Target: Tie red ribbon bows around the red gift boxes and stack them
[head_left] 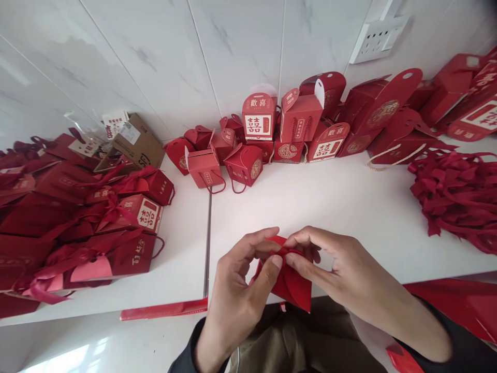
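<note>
Close to the table's front edge, a small red gift box (pixel 292 286) sits between my hands, its curved top flaps facing up. A red ribbon (pixel 286 252) is gathered at the top of the box, mostly hidden by fingers. My left hand (pixel 248 277) pinches the ribbon from the left with thumb and forefinger, the other fingers curled around the box's far side. From the right, my right hand (pixel 330 259) pinches the same ribbon between thumb and fingertips. Whether the ribbon is knotted cannot be made out.
Ribboned red boxes (pixel 128 251) are piled at the left beside a brown carton (pixel 142 142). More red boxes (pixel 243 166) line the tiled wall. A heap of dark red ribbons (pixel 458 199) lies at the right. A wall socket (pixel 378 39) is above.
</note>
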### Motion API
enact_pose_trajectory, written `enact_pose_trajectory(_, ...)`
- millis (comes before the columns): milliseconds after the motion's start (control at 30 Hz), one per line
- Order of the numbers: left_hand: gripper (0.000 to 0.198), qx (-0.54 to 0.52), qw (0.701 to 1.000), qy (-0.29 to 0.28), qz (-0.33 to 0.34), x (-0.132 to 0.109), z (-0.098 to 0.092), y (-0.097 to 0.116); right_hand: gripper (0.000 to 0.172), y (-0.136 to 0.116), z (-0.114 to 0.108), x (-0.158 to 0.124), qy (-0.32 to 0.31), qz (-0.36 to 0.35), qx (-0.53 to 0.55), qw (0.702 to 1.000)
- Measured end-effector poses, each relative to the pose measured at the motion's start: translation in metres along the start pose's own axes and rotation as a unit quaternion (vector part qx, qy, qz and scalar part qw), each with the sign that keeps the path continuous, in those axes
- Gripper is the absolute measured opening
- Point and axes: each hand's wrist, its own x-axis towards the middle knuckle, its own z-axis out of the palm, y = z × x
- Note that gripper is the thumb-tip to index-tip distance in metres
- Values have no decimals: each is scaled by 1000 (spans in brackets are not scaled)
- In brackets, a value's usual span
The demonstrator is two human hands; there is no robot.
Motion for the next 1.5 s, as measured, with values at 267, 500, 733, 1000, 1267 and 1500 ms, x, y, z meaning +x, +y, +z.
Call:
enact_pose_trajectory(267, 20, 180, 980, -57, 59, 6, -4, 3, 12, 0, -4, 0, 10, -31, -29, 999)
enact_pose_trajectory(500, 23, 136, 990, -18, 23, 11, -4, -2, 14, 9, -15, 1, 43, -72, -73, 994)
enact_pose_trajectory(733, 23, 86, 996, -13, -11, 9, -3, 1, 12, 9, -16, -5, 62, -98, -104, 988)
enact_pose_trajectory(1000, 21, 91, 995, -34, -12, 10, 1, 8, 12, -5, -3, 2, 70, -115, -93, 986)
enact_pose_trajectory(1267, 17, 83, 993, -70, -39, 11, -2, 1, 9, 0, -10, 1, 86, -85, -102, 987)
enact_pose_trajectory(1500, 27, 35, 996, -52, -56, 12, -3, 2, 12, 5, -24, -4, 66, -161, -143, 974)
